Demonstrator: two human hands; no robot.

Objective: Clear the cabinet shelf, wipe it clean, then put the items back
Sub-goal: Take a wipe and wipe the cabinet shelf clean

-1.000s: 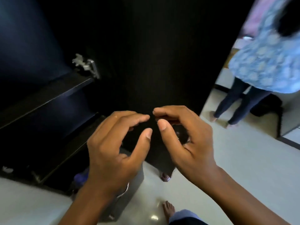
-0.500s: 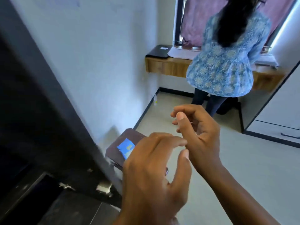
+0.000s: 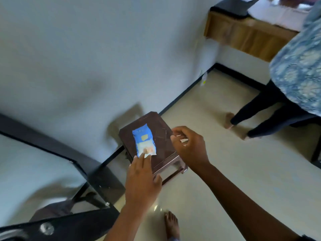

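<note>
**A:** What do we have in front of us, biggest things first?

**B:** The white wall (image 3: 86, 58) fills the upper left, and the pale tiled floor (image 3: 225, 162) runs off to the right. At lower left we see the dark cabinet door (image 3: 97, 173) standing open. Far up at the right is a wooden counter (image 3: 243, 37) fixed to the wall, and another person (image 3: 298, 70) in a blue patterned top stands beside it.

**A:** And nearer to us?

**B:** A small dark brown stool (image 3: 161, 150) sits against the wall, just past the cabinet door. On its top lies a blue and white packet (image 3: 144, 140), flat, with its long side running away from us.

**A:** Where are our hands?

**B:** Our left hand (image 3: 141, 181) reaches over the stool's near edge, fingers (image 3: 141, 156) stretched out and touching the packet's near end, not closed round it. Our right hand (image 3: 189, 146) hovers over the stool's right side, fingers curled, pinching something small and white (image 3: 183, 140); we cannot tell what it is.

**A:** Anything smaller?

**B:** Our bare foot (image 3: 172, 225) on the floor at the bottom.
</note>
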